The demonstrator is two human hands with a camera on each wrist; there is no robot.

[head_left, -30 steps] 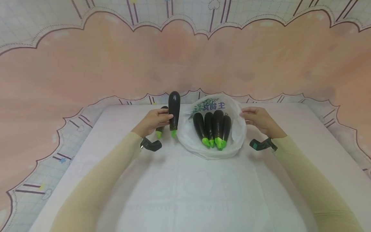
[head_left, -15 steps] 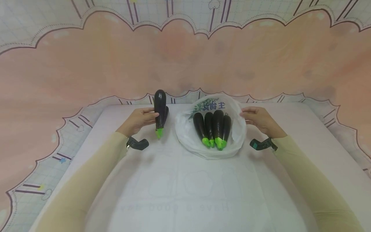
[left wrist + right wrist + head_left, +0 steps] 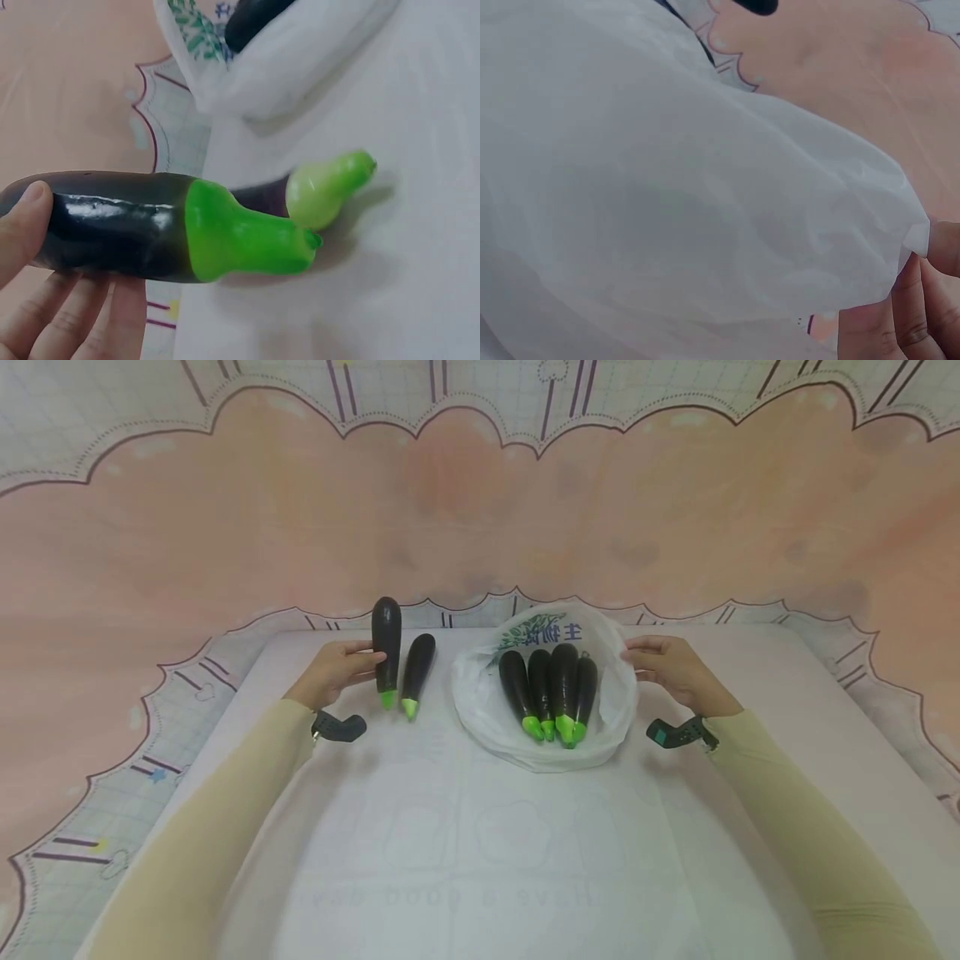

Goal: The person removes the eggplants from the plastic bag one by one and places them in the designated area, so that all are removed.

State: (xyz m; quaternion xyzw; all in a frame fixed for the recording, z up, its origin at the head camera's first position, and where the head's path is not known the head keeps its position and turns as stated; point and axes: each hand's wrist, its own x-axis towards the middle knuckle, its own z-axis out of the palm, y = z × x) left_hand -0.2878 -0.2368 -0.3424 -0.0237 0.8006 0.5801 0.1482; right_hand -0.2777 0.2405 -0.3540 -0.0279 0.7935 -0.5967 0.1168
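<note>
My left hand (image 3: 335, 670) holds a dark eggplant (image 3: 386, 639) with its green stem end down, thumb across the front. In the left wrist view the same eggplant (image 3: 120, 225) lies between the thumb and fingers. A second eggplant (image 3: 417, 668) with a paler green end lies on the table just right of it, partly hidden in the left wrist view. My right hand (image 3: 678, 672) pinches the right rim of a white plastic bag (image 3: 480, 710). Several eggplants (image 3: 564, 685) lie side by side in the bag's open mouth. In the right wrist view the bag (image 3: 705, 195) hides them.
A white-covered table (image 3: 525, 860) spreads out in front, with faint printed shapes and lettering. Behind it hangs a peach-coloured cloth (image 3: 480, 518) with a scalloped, patterned border. Dark devices are strapped at both wrists, over the cuffs of light sleeves.
My left hand has carried its eggplant to the left, past the one on the table, which now shows fully to its right. The right hand and the bag have stayed in place.
</note>
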